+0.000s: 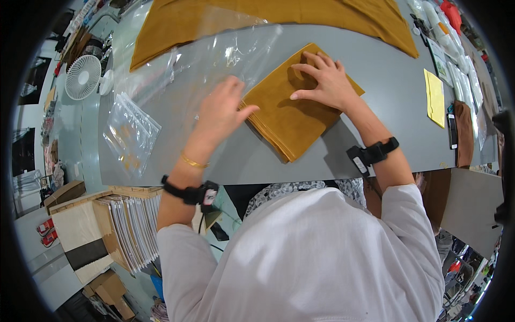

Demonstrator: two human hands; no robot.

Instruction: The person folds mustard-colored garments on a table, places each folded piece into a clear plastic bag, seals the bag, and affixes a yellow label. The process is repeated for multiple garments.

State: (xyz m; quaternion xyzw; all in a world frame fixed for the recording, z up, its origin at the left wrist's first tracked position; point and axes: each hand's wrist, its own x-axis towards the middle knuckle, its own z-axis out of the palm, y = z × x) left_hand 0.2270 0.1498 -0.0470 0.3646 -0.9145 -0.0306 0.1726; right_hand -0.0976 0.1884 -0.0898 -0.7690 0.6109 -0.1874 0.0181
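A mustard-yellow cloth folded into a thick square packet [292, 110] lies at an angle on the grey table. My right hand [327, 83] rests on its far part, fingers spread and open. At the packet's left edge is my left hand [222, 110], its thumb stretched toward the cloth. Its other fingers are smeared by motion, so whether they grip anything is unclear. A clear plastic bag [230, 53] spreads out beyond and around the left hand. Farther back lies a larger piece of mustard cloth [279, 13], laid out along the far side.
A small stack of clear bags [131, 131] lies at the table's left. On the right are a yellow paper sheet [434, 96], a phone [452, 131] and brown cloth [464, 134]. A white fan [83, 78] stands past the left edge, above wooden shelving with papers [129, 228].
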